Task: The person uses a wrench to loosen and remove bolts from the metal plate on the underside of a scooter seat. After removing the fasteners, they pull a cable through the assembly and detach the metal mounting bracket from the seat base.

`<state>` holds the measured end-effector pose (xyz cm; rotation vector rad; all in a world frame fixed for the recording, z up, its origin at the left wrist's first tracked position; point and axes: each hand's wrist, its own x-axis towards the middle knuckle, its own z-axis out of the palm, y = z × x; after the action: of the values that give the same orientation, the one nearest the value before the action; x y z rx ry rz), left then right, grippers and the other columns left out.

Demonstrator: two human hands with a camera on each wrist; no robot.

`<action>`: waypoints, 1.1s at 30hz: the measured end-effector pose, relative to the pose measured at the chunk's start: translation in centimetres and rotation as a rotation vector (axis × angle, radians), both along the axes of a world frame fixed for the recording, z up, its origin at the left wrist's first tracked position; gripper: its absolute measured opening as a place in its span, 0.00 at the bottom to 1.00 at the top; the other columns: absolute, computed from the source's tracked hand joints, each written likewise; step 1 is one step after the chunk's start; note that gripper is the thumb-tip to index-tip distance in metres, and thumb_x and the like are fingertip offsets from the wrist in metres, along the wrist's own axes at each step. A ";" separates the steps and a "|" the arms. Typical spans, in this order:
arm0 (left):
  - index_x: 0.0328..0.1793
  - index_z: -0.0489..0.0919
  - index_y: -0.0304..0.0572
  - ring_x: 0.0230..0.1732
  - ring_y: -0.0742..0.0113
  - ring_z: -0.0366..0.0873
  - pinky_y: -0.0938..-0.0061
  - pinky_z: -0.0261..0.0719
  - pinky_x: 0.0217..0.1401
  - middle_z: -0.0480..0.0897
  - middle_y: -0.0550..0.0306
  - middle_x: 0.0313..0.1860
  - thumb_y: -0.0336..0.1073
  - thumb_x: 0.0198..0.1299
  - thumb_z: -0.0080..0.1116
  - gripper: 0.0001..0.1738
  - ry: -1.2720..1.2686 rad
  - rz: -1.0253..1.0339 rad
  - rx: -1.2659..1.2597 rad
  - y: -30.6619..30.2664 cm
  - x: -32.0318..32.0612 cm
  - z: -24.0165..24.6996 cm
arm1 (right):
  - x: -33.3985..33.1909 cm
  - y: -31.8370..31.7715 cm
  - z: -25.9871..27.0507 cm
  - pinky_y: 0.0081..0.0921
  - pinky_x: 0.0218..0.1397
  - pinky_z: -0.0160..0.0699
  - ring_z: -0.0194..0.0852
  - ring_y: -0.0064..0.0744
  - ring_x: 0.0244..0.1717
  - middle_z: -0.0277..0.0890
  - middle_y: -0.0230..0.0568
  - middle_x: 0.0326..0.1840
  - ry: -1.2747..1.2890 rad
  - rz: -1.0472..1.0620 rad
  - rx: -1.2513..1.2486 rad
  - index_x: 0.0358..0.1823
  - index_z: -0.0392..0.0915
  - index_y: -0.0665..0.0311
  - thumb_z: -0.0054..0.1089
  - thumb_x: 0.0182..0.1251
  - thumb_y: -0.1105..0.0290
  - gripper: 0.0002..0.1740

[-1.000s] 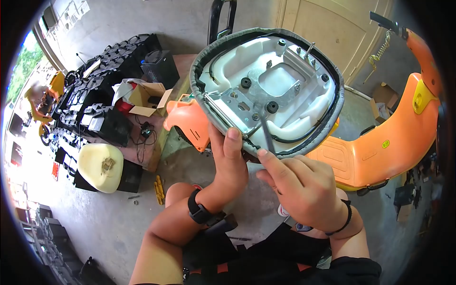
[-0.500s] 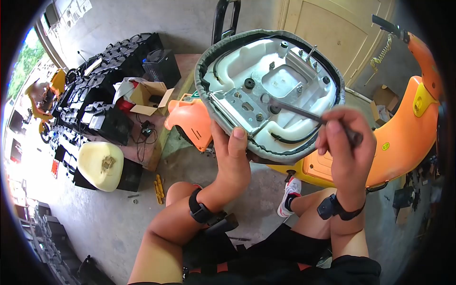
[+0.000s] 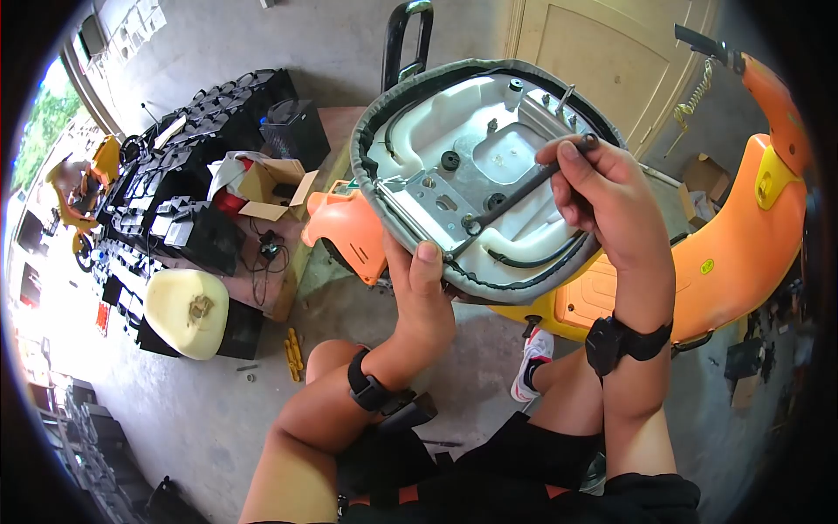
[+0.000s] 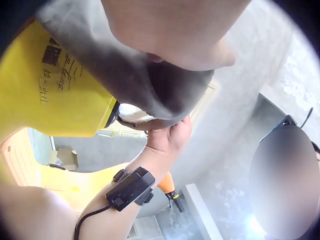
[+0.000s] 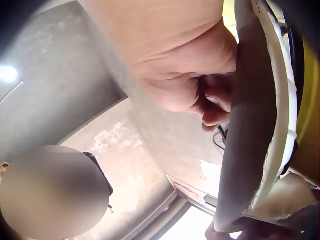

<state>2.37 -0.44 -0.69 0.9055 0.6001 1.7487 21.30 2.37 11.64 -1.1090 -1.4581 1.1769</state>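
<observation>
In the head view a seat, underside up, shows a white plastic base, a grey cover edge and a metal plate with bolts. My left hand grips its near-left rim, thumb on the edge. My right hand holds a dark wrench between thumb and fingers; its far end is at a bolt by the plate's near corner. The left wrist view shows my left hand against the cover. In the right wrist view the seat hides part of my right hand.
Behind the seat stands an orange and yellow scooter. At the left are black batteries, an open cardboard box and a cream foam piece. A yellow tool lies on the floor.
My right hand first drew the wrench away from the seat's near edge to the right, then turned it, bringing its end down to the bolt. My left hand keeps its grip.
</observation>
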 end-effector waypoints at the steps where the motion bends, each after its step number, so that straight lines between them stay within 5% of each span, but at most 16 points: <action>1: 0.83 0.51 0.35 0.73 0.59 0.67 0.64 0.64 0.77 0.66 0.48 0.75 0.59 0.71 0.55 0.47 -0.006 -0.008 -0.011 -0.1 0.0 0.1 | -0.2 0.4 0.1 0.12 0.27 0.63 0.69 0.12 0.25 0.76 0.23 0.28 0.002 0.000 -0.001 0.49 0.84 0.62 0.58 0.81 0.54 0.18; 6: 0.83 0.52 0.35 0.72 0.60 0.68 0.64 0.66 0.75 0.66 0.48 0.74 0.59 0.70 0.55 0.47 0.030 0.040 0.003 0.0 -0.1 0.0 | -0.9 2.3 0.2 0.11 0.23 0.60 0.69 0.12 0.24 0.75 0.25 0.28 -0.171 -0.005 0.039 0.49 0.83 0.63 0.59 0.80 0.52 0.20; 16: 0.84 0.50 0.35 0.72 0.60 0.67 0.66 0.64 0.76 0.66 0.48 0.75 0.58 0.70 0.56 0.49 0.062 0.018 -0.014 0.1 -0.4 -0.4 | -1.3 4.1 -0.9 0.24 0.34 0.75 0.82 0.23 0.29 0.83 0.35 0.31 -0.437 -0.203 0.098 0.46 0.81 0.70 0.66 0.74 0.59 0.18; 25: 0.86 0.48 0.35 0.75 0.59 0.64 0.63 0.61 0.79 0.64 0.47 0.76 0.59 0.69 0.56 0.51 0.064 -0.005 -0.005 0.2 -0.7 -0.5 | -1.4 2.4 -1.3 0.30 0.42 0.79 0.82 0.35 0.30 0.84 0.43 0.31 -0.596 -0.424 0.289 0.45 0.81 0.74 0.69 0.69 0.55 0.24; 33: 0.86 0.48 0.35 0.75 0.60 0.65 0.64 0.62 0.78 0.65 0.47 0.76 0.59 0.70 0.56 0.51 0.053 -0.033 -0.018 0.2 -0.7 -0.5 | -0.4 -2.5 0.2 0.34 0.32 0.72 0.79 0.36 0.25 0.78 0.48 0.23 -0.793 -0.488 0.270 0.36 0.83 0.72 0.67 0.70 0.59 0.19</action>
<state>1.69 -0.19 -1.17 0.9469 0.6313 1.6919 20.94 -0.10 11.83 -1.7081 -1.7000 0.1703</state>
